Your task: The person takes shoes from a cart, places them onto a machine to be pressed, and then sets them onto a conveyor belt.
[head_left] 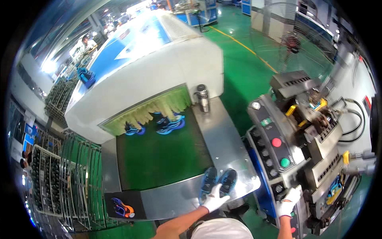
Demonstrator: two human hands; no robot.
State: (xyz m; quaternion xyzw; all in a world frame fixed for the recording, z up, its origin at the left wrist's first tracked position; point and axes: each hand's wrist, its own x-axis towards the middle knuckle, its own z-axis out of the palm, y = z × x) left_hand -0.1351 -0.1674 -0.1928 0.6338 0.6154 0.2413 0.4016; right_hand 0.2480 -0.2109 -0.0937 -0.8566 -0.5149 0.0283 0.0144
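A pair of dark shoes with blue soles stands on the metal ledge: a left shoe [209, 180] and a right shoe [228, 181], side by side, toes pointing away. My left hand [215, 199], in a white glove, grips the right shoe near its heel, with the fingers between the two shoes and the thumb across the heel. Over the control panel of the machine on the right is my right hand [289, 201], also gloved; its fingers look stretched out and nothing shows in them. Whether it touches a button is hard to see.
Two blue-soled shoes [171, 124] lie under the fringe curtain [147, 107] on a green conveyor belt [163, 159]. A steel flask [202, 98] stands beside it. An orange-and-blue item [123, 208] rests at the ledge's left corner. Metal racks [79, 179] stand left, a large fan [292, 42] far right.
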